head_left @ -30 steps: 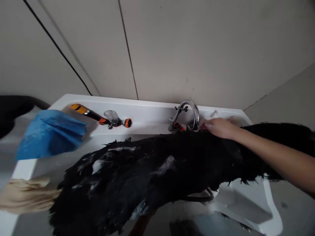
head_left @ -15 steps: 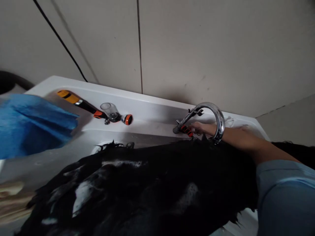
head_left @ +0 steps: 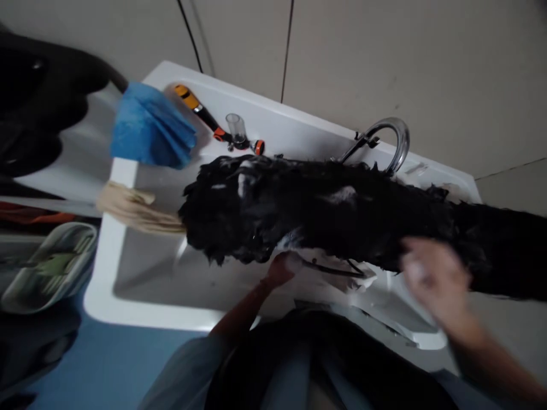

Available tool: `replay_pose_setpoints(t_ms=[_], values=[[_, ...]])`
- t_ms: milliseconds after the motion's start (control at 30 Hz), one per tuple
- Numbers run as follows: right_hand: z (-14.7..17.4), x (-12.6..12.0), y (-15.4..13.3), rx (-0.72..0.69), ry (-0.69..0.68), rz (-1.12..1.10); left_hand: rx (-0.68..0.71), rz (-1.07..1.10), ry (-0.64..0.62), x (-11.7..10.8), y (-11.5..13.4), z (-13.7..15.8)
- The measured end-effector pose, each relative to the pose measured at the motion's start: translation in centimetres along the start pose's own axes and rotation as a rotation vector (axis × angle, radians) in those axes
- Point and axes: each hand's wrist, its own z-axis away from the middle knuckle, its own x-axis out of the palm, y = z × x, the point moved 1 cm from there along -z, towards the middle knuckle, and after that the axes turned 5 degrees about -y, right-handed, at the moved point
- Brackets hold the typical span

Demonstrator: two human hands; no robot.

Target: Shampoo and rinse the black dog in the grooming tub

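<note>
A long-bodied animal with wet black fur [head_left: 299,193] stretches across a white tub [head_left: 171,316], white lather on its back and side. My left hand [head_left: 282,269] is low against its near side, fingers curled; whether they grip anything is hard to make out. A thin dark hose [head_left: 337,269] runs rightward from beside that hand. My right hand [head_left: 436,279] is over the tub's near right part, close to the fur, its fingers smeared by motion. Behind the animal rises a curved chrome faucet [head_left: 402,142].
On the back ledge lie a yellow-and-black handled sprayer [head_left: 200,111] and a clear cup [head_left: 236,126]. A blue cloth [head_left: 149,125] and a beige cloth [head_left: 137,210] hang over the left rim. A clear bin [head_left: 51,267] stands at left, below a dark bulky object [head_left: 38,102].
The view has pulled back and now takes in the near rim and both hands. My right hand has left the faucet base and come to the animal's near side.
</note>
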Motion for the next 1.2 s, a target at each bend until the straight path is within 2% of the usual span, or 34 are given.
replay_pose_setpoints(t_ms=[33,100,167,200,267,333,400,500,567,633,700,767,833,867,933,1033,1100,1200], values=[[2.9,3.0,-2.1,-0.026,-0.147,-0.022,0.009,-0.016,-0.008,0.3,0.1,0.2],[5.8,8.9,-5.8,0.099,-0.482,0.028,0.051,-0.043,-0.013,0.7,0.6,0.2],[5.6,12.3,-7.4,0.127,-0.625,0.075,0.106,-0.042,-0.012,0.5,0.8,0.2],[5.0,12.8,-7.0,0.156,-0.644,0.094,0.116,-0.037,-0.005,0.2,0.7,0.5],[3.8,12.0,-4.4,0.274,-0.531,0.116,0.079,-0.025,0.029,-0.7,0.3,1.4],[3.4,10.6,-1.5,0.413,-0.322,0.072,-0.009,-0.024,0.099,-1.6,0.0,2.8],[3.4,10.7,-0.9,0.393,-0.130,-0.097,-0.040,-0.026,0.131,-1.9,0.5,4.3],[3.1,14.3,-5.1,0.156,0.076,-0.531,0.001,-0.028,0.112,-1.2,3.2,5.9],[2.9,17.2,-8.8,0.113,0.171,-0.790,0.014,-0.013,0.087,-0.5,5.5,6.6],[3.0,18.9,-11.0,0.050,0.223,-0.929,0.045,0.043,0.059,-0.4,7.3,7.1],[2.8,19.0,-11.2,-0.102,0.183,-0.995,0.090,0.115,0.022,-0.9,8.4,7.5],[2.1,18.1,-10.1,-0.255,-0.012,-1.091,0.135,0.174,-0.045,-1.7,9.0,7.7],[1.0,17.2,-9.0,-0.286,-0.250,-1.227,0.173,0.229,-0.120,-2.4,9.3,7.7],[0.4,16.9,-8.8,-0.253,-0.299,-1.282,0.185,0.256,-0.132,-2.6,9.5,7.6],[-0.2,16.9,-8.9,-0.184,-0.218,-1.309,0.159,0.293,-0.058,-2.9,9.7,7.0],[1.0,18.7,-9.7,-0.229,-0.054,-1.211,0.044,0.361,0.206,-2.9,9.7,6.2],[2.7,20.6,-10.0,-0.253,-0.092,-1.142,0.030,0.477,0.304,-2.9,9.5,6.0],[5.2,23.2,-9.8,-0.150,-0.217,-1.032,0.087,0.698,0.363,-3.1,9.4,5.9]])
